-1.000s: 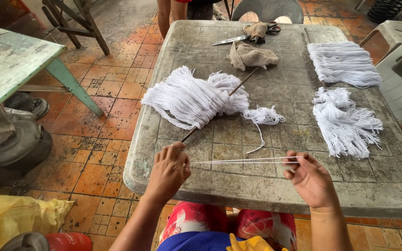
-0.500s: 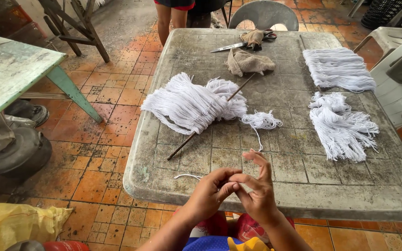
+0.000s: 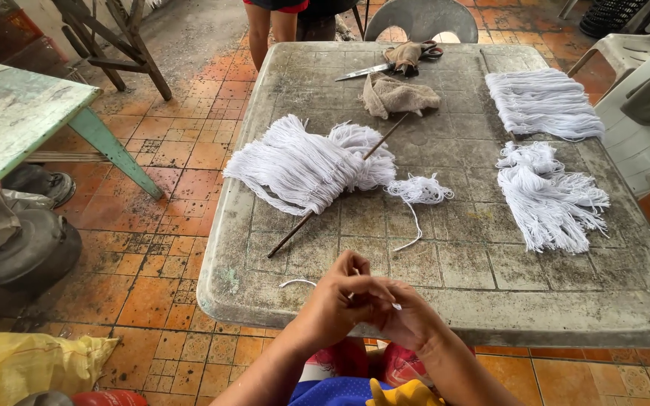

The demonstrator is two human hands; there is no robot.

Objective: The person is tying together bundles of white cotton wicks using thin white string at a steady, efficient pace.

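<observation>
At the table's [image 3: 445, 301] 6 o'clock edge, the left hand [image 3: 336, 301] and right hand [image 3: 408, 316] are pressed together, fingers pinching a short length of white string [image 3: 299, 283]. Its loose end curves toward 9 o'clock, lying roughly crosswise. A big string bundle [image 3: 302, 165] on a stick [image 3: 295, 229] lies toward 12 o'clock.

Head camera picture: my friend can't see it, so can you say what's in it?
Two hands, the left hand and right hand, are pressed together over a thin white string at the near edge of a worn grey table. Farther back lie a big white yarn bundle on a stick, more yarn piles and scissors.
</observation>
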